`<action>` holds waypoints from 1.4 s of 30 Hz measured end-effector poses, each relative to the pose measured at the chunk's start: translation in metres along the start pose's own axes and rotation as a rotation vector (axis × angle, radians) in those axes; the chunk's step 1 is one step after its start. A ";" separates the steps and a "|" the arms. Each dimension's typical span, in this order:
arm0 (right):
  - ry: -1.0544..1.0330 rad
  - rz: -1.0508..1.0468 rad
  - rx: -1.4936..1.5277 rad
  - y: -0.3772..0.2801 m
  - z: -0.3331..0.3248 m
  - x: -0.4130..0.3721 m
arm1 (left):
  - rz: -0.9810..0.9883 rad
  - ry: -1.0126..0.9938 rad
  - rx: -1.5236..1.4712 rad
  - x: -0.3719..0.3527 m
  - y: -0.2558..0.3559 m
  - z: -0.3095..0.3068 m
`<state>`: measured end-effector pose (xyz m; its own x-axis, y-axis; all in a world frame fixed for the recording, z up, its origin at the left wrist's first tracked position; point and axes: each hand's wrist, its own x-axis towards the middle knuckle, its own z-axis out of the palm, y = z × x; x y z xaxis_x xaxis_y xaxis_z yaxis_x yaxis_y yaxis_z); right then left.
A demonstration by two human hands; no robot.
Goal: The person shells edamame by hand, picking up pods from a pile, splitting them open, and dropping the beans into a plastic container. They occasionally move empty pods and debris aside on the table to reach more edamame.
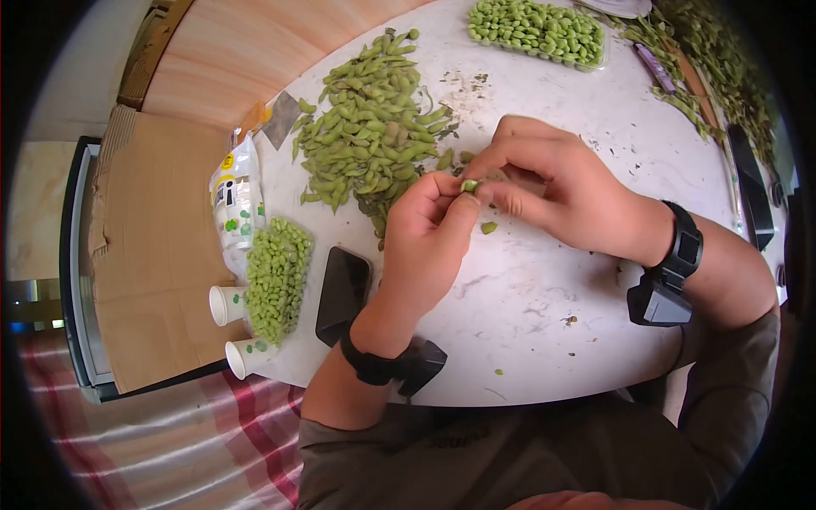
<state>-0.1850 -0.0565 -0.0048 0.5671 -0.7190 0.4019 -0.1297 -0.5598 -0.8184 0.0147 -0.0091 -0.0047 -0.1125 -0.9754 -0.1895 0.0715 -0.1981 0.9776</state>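
Near the middle of the white table, my left hand (429,234) pinches a small green bean pod (469,185) between thumb and fingers. My right hand (544,183) meets it from the right, its thumb and fingertips closed on the same pod. A loose green piece (489,228) lies on the table just below the fingertips. Beyond my left hand spreads a heap of unshelled pods (365,127). Shelled beans fill a clear tray (537,32) at the top and another tray (279,276) at the left.
A black phone (343,296) lies left of my left wrist. Two paper cups (228,306) and a plastic package (238,200) line the left edge. Leafy stalks (718,72), a purple-handled tool (654,68) and a dark object (750,187) are at the right.
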 end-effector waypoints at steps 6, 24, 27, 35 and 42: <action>0.120 -0.197 -0.240 0.006 0.001 -0.001 | 0.097 0.031 0.041 -0.003 0.000 -0.002; 0.070 0.012 -0.138 0.003 0.002 -0.002 | 0.422 0.165 0.737 0.002 0.005 -0.012; 0.123 -0.116 -0.366 -0.001 0.001 -0.004 | 0.369 0.118 0.399 -0.002 -0.005 0.006; 0.228 -0.040 -0.101 -0.002 0.003 -0.001 | 0.184 0.025 0.227 -0.002 0.001 -0.002; 0.106 -0.056 -0.605 0.010 -0.005 -0.001 | 0.094 0.071 -0.082 0.001 0.007 0.000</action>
<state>-0.1907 -0.0637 -0.0115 0.5064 -0.7016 0.5013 -0.5585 -0.7098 -0.4292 0.0152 -0.0116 0.0022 -0.0310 -0.9938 -0.1068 0.1591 -0.1104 0.9811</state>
